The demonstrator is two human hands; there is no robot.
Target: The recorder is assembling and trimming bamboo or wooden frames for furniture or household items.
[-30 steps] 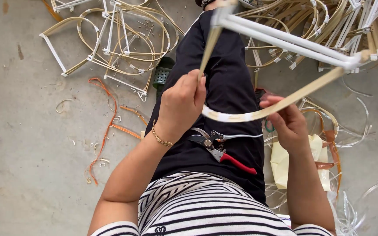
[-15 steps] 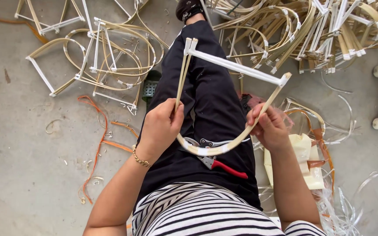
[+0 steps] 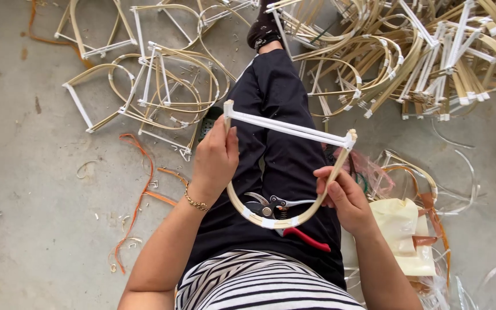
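Observation:
My left hand (image 3: 214, 159) grips the left side of a bent cane frame (image 3: 271, 221), a U-shaped bow closed at the top by a straight white-wrapped bar (image 3: 289, 128). My right hand (image 3: 344, 194) holds the bow's right side, just below the bar's end. The frame hangs over my lap, above my black trousers (image 3: 279, 155). A pair of pruning shears (image 3: 279, 208) with a red handle lies on my thigh inside the bow.
Several finished frames (image 3: 156, 86) lie on the concrete floor at upper left. A big heap of frames (image 3: 426, 57) fills the upper right. Orange strips (image 3: 139, 195) lie at left; a yellowish bag (image 3: 400, 229) and clear strips at right.
The frame came down from in front of the camera to my lap and turned, so its bar now lies across the top. Both hands followed it.

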